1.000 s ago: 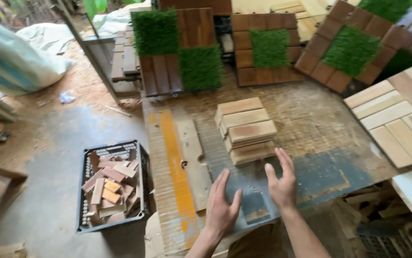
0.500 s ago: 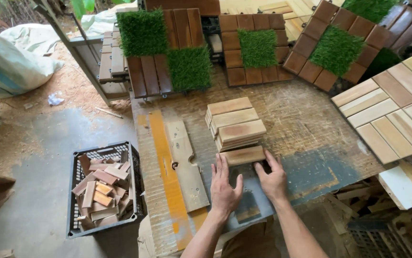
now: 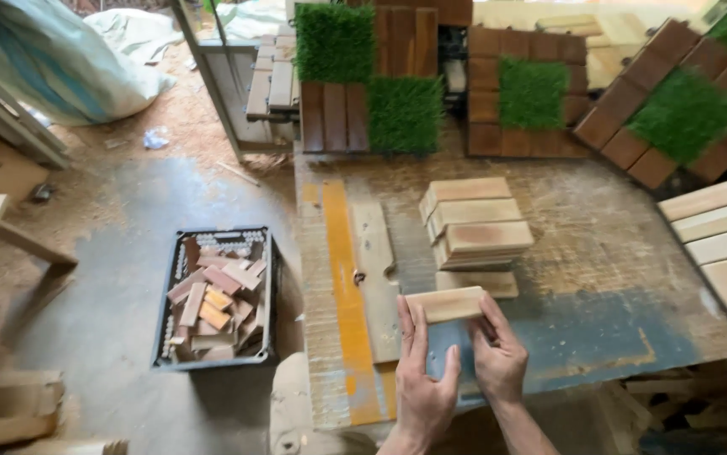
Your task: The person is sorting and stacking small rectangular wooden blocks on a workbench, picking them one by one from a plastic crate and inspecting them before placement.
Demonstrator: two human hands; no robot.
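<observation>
We hold a short wooden slat [image 3: 445,304] between both hands, above the near edge of the worktable [image 3: 599,253]. Its long axis runs left to right, with the right end tipped slightly toward the far side, and its broad face is turned up toward us. Our left hand [image 3: 421,379] grips the left end, fingers stretched up along that end and the thumb spread out to the right below the slat. Our right hand [image 3: 498,354] takes the right end, fingertips curled onto the near edge and the end. So the slat sits at the far tips of both hands, bridging the gap between them, with our wrists nearer to us and below it.

The slat is pale, light tan wood, a flat rectangle with clean square ends and a faint grain along its length.

Just beyond it, on the table, lies one more loose slat [image 3: 476,283] of the same kind, and farther still stands a stack of slats [image 3: 473,221], slightly fanned. To the left of our hands a long notched board [image 3: 375,270] lies beside a yellow stripe [image 3: 342,286] on the tabletop. On the floor at left sits a black crate of wood offcuts [image 3: 216,299]. At the far side lie deck tiles with green turf squares [image 3: 372,76].
</observation>
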